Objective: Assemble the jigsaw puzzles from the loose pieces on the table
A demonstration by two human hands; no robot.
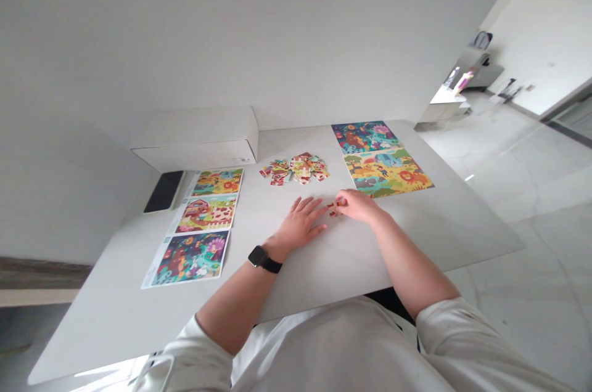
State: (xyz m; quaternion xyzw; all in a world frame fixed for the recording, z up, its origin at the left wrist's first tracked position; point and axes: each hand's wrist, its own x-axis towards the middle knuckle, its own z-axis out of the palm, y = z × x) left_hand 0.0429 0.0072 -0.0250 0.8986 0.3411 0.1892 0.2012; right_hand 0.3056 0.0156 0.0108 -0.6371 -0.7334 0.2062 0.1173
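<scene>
My left hand (301, 225), with a black watch on its wrist, lies on the white table with its fingers spread. Just right of its fingertips are a few small reddish puzzle pieces (332, 209). My right hand (355, 203) pinches a puzzle piece at those pieces, its fingers partly covering it. Beyond both hands is a loose pile of puzzle pieces (300, 167). To the right of the pile two picture puzzles lie flat, a dark blue one (365, 136) above a yellow one with animals (391, 171).
Three picture sheets lie in a column at the left: yellow (217, 182), farm (206, 213) and dark blue (192, 258). Behind them are a black phone (164, 191) and a long white box (198, 138) against the wall. The table's edge (324, 307) runs close to my body.
</scene>
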